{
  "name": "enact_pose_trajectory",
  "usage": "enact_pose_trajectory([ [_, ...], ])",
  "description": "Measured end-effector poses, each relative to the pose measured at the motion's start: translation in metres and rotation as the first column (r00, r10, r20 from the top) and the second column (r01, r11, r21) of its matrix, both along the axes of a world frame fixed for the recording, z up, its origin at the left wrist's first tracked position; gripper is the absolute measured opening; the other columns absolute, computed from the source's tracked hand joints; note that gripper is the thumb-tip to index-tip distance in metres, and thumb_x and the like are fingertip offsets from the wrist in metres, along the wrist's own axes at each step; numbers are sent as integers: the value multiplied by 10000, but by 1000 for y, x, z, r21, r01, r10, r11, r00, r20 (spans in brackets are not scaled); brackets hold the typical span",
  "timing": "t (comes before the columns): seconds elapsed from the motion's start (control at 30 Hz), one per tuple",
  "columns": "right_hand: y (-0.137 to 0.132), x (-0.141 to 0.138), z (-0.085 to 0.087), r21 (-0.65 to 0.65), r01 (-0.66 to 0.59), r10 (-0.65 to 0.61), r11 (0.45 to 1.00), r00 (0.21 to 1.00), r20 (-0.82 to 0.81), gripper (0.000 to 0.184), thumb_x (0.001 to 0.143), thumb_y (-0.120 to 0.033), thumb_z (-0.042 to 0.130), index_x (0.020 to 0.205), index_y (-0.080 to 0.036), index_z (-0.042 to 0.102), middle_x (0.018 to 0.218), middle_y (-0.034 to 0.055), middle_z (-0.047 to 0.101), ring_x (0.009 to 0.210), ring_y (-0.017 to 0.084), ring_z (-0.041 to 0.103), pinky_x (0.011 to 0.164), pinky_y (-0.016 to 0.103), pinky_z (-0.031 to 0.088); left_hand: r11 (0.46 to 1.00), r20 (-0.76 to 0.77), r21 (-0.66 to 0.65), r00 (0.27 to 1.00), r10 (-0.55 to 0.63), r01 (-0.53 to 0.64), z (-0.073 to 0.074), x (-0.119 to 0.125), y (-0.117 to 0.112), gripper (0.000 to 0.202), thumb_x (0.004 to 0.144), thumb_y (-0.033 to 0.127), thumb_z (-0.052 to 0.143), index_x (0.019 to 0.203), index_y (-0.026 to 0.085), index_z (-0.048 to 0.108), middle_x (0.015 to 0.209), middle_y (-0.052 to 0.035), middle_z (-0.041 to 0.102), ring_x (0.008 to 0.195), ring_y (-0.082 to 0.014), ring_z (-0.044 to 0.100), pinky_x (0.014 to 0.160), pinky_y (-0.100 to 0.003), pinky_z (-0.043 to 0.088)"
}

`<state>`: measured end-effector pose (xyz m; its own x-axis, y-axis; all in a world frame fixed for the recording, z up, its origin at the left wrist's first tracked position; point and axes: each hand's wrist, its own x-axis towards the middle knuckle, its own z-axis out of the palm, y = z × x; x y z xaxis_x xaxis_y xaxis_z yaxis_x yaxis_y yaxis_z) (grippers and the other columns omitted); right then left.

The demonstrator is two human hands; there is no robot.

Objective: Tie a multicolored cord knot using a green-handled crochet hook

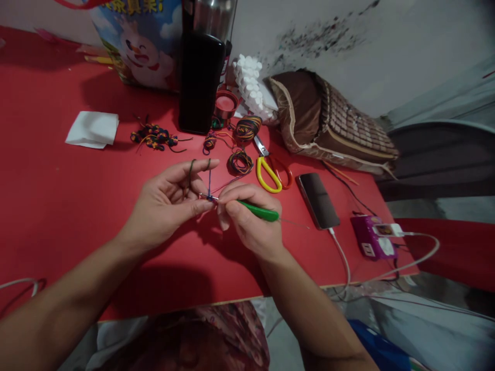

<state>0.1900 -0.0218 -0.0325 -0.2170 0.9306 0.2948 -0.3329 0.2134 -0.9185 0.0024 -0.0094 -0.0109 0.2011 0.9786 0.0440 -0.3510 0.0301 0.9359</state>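
My right hand (253, 219) grips a crochet hook (259, 211) by its green handle, with the metal tip pointing left. Close beside it, my left hand (170, 201) pinches a small dark piece of crochet (211, 198) between thumb and fingers. Its raised index finger carries dark yarn (209, 178) wrapped round it, running down to the hook's tip. A strand leads from the work toward a small coil of multicoloured yarn (240, 163). Behind that lies a wound yarn ball (247, 128). The fingertips partly hide the stitches.
Scissors (269, 175) with yellow and red handles lie right of the yarn. A charging phone (319, 201) and a purple power strip (371, 237) are farther right. Finished-looking knotted yarn pieces (154, 138), folded white paper (93, 129), a black upright device (201, 85) and a brown cushion (336, 118) stand around.
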Motion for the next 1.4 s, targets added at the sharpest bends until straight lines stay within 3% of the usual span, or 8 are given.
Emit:
enact_pose_trajectory([
  [0.2,-1,5,7,60,10,-15,998,997,82,170,1029,-246,694,1137,-251,825,959,34,777,708,119,705,614,259,587,1000,56,21,998,-18,17,-5,-1,2,600,707,68,946,1246,309,841,821,13,699,625,-62,582,597,-145,553],
  [0.43,-1,4,7,99,53,-70,994,982,177,165,1035,-264,689,1154,-256,801,931,16,762,659,110,691,618,268,595,998,48,-31,997,52,-51,-3,4,0,506,743,64,918,1203,259,842,863,8,711,717,-74,640,700,-157,607],
  [0.67,-3,-4,10,241,120,-174,963,960,218,151,1055,-207,636,1098,-231,779,893,9,739,626,95,673,638,272,595,998,-13,6,998,58,-58,0,4,-1,561,739,87,926,1259,263,812,769,22,704,618,-101,636,577,-190,583],
  [0.8,-6,-8,13,392,169,-304,904,899,315,180,1055,-164,607,1117,-241,758,916,15,775,700,117,721,727,303,626,993,-13,14,993,117,-117,-1,6,-3,602,716,134,965,1274,290,802,778,29,705,616,-84,613,575,-170,557],
  [1.0,-13,-11,14,559,169,-499,812,697,515,183,1048,-145,611,1136,-262,720,1025,11,856,866,141,816,810,264,658,986,-2,29,986,167,-167,-4,15,-8,572,722,89,943,1251,264,815,790,28,715,621,-48,582,599,-126,529],
  [1.1,-16,-17,12,617,167,-558,769,644,522,203,1069,-175,587,1205,-276,699,1107,25,865,899,160,835,810,269,674,983,72,35,981,178,-181,-9,18,-11,602,728,45,915,1266,296,813,788,28,743,569,-40,548,546,-121,501],
  [1.23,-17,-20,9,638,157,-562,754,659,501,220,1076,-163,570,1248,-248,680,1161,50,863,982,169,841,876,279,681,988,160,-90,977,142,-128,-8,16,-9,628,692,48,944,1250,304,815,771,33,737,573,-57,576,550,-140,530],
  [1.4,-13,-10,11,629,42,-450,777,735,507,184,1071,-172,596,1217,-221,699,1082,45,873,865,146,836,807,256,682,991,182,-133,983,28,-3,0,6,-3,584,711,130,974,1252,263,801,747,26,710,622,-92,628,586,-172,572],
])
